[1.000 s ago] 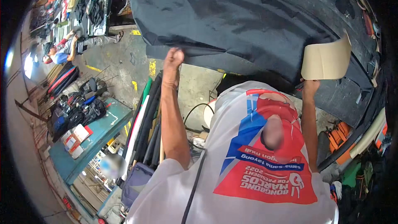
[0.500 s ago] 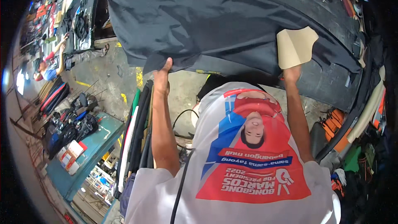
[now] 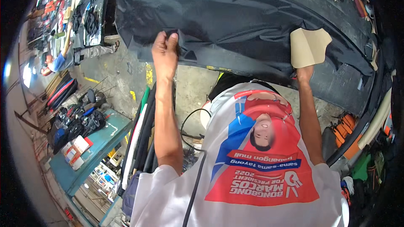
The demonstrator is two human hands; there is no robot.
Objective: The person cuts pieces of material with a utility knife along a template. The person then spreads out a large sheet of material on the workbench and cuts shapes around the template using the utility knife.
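A long sheet of black fabric (image 3: 202, 14) lies wrinkled across the dark work table in front of me. My left hand (image 3: 165, 52) is closed at its near edge, fingers curled and thumb up, pinching a fold of the cloth. In my right hand (image 3: 305, 73) is a tan cardboard pattern piece (image 3: 309, 48), creased down the middle with a notched right side. The piece rests over the right part of the fabric and hides most of that hand's fingers.
The dark table (image 3: 336, 86) has its near edge just ahead of my body. Fabric rolls (image 3: 141, 138) stand at my left, beside a teal bench (image 3: 111, 132) with bags on it. An orange bundle (image 3: 344, 130) lies at right. Another person (image 3: 57, 63) works far left.
My left hand has moved forward over the fabric's near edge, and the flap it held is now folded in. The right hand and pattern piece look nearly unchanged.
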